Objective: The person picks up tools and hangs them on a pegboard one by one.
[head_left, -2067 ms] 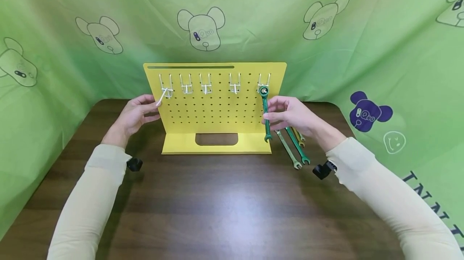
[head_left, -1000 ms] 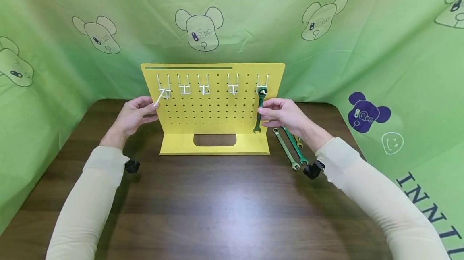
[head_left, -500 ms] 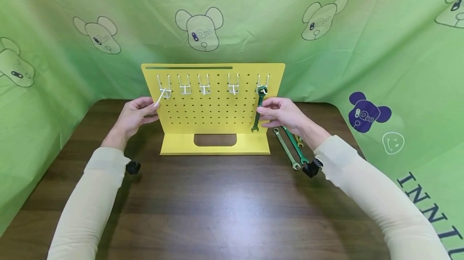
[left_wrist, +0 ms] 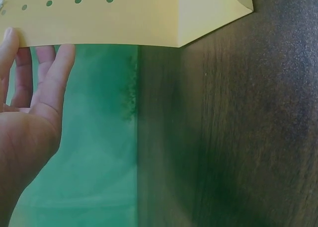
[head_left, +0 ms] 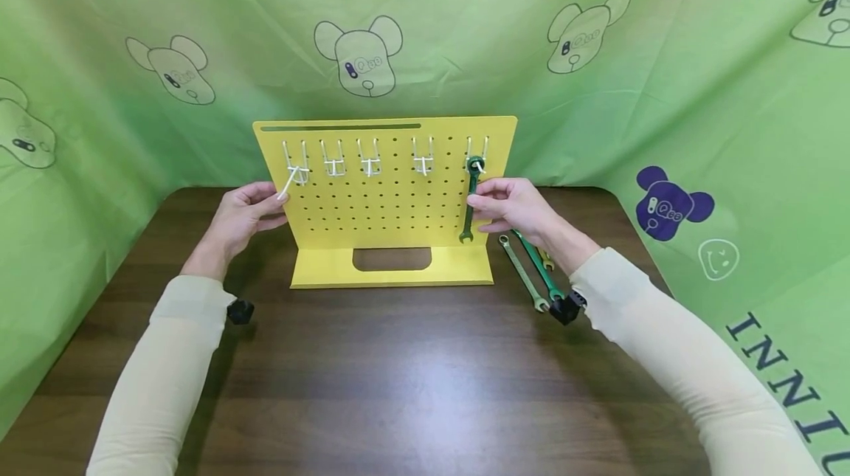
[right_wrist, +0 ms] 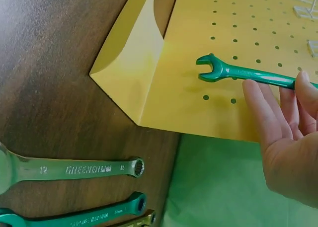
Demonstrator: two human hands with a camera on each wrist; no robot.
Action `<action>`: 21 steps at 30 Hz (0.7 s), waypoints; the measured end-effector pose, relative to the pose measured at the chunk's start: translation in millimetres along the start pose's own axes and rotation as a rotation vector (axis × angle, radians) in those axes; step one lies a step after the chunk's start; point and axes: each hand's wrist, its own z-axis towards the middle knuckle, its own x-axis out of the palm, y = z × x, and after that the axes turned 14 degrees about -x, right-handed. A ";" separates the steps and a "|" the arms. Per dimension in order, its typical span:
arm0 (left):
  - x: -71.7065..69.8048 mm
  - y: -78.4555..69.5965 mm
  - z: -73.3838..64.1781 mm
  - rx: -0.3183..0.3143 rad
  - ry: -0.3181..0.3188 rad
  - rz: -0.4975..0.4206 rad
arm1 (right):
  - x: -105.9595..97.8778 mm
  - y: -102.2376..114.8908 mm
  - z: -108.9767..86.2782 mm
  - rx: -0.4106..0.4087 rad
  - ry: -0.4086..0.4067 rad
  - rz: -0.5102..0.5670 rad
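Note:
A yellow pegboard (head_left: 325, 262) stands on the table with several white wire hooks along its upper part. My left hand (head_left: 243, 215) grips its left edge, thumb in front and fingers behind. At the right side, my right hand (head_left: 516, 207) pinches a green combination wrench (head_left: 470, 207) by its shaft. The wrench hangs nearly upright; its ring end is around the rightmost hook (head_left: 468, 145), whose white tip shows through the ring. In the right wrist view the wrench's open end (right_wrist: 213, 70) points toward the board's base, in front of the holes.
To the right of the board lie several more wrenches: a pale green one (head_left: 522, 273), a darker green one (head_left: 541, 269) and a yellowish one (head_left: 547, 260) partly hidden by the right arm. A green printed curtain (head_left: 451, 33) surrounds the dark wooden table (head_left: 372, 387).
The right hand has moved slightly left with the wrench, and the ring end has gone from in front of the rightmost hook onto it. The left hand keeps its grip on the board's edge.

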 end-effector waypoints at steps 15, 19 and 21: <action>-0.8 -2.4 -1.3 0.001 -0.008 0.007 | 6.3 9.0 1.1 0.007 -0.106 -0.034; -0.4 -1.2 -1.1 -0.010 0.008 -0.010 | 6.6 9.2 -1.8 -0.007 -0.101 -0.026; 0.0 -0.9 -1.2 -0.012 0.007 -0.006 | 5.9 8.4 -3.6 -0.018 -0.099 -0.022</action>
